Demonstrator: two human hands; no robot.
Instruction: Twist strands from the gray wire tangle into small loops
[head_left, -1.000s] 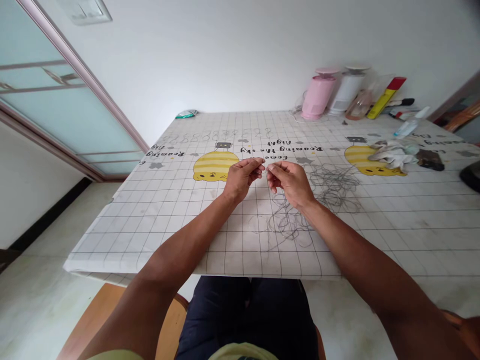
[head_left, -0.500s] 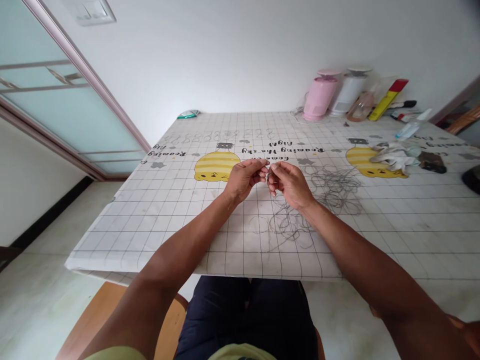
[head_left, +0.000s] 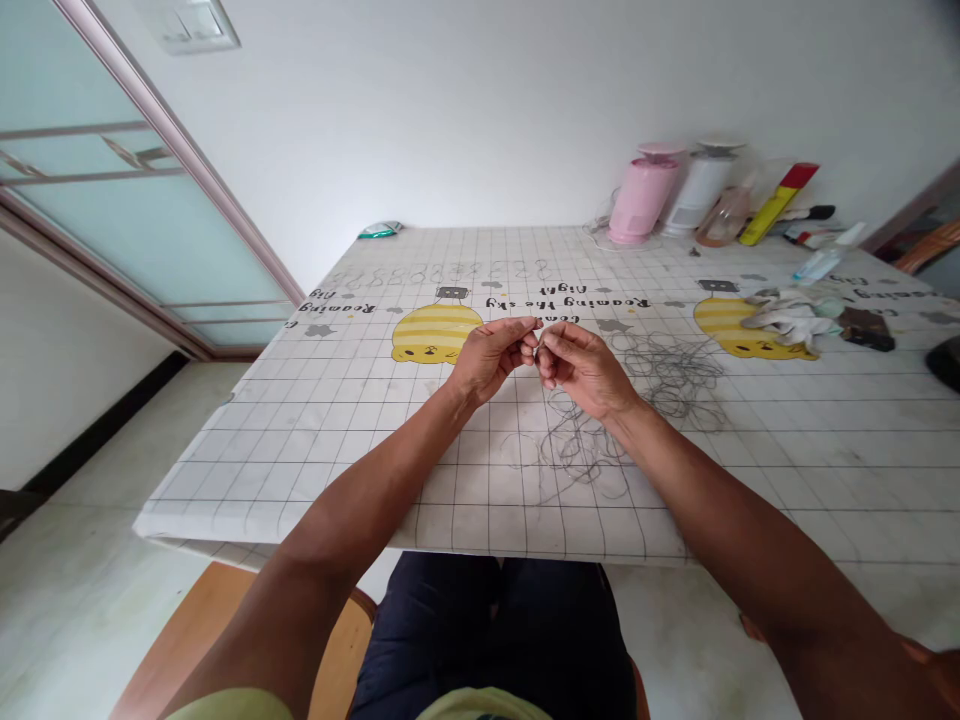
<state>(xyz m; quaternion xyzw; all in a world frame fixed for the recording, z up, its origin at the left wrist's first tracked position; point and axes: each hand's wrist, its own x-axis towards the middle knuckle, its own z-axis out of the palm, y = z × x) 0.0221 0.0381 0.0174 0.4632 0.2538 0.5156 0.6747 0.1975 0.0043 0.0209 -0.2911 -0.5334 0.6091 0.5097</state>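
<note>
Pinch: left hand point(head_left: 493, 358) and right hand point(head_left: 583, 368) are close together, fingertips squeezed shut; what they hold is too small to tell.
Thread: messy gray loops point(head_left: 664, 385) lie on the counter point(head_left: 285, 450), by the right hand.
Back: small curls point(head_left: 435, 272) sit in a row.
Corner: pink can point(head_left: 641, 203) stands near a white can point(head_left: 697, 193).

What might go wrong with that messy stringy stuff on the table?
The tangle has many crossing loops, so pulling one strand might tighten a knot.
The right hand and its arm are right by the tangle, so they might brush it and mess it up more.
The left hand and right hand are pinched close together; anything tiny between them could slip and be hard to spot on the lined tablecloth.
</note>
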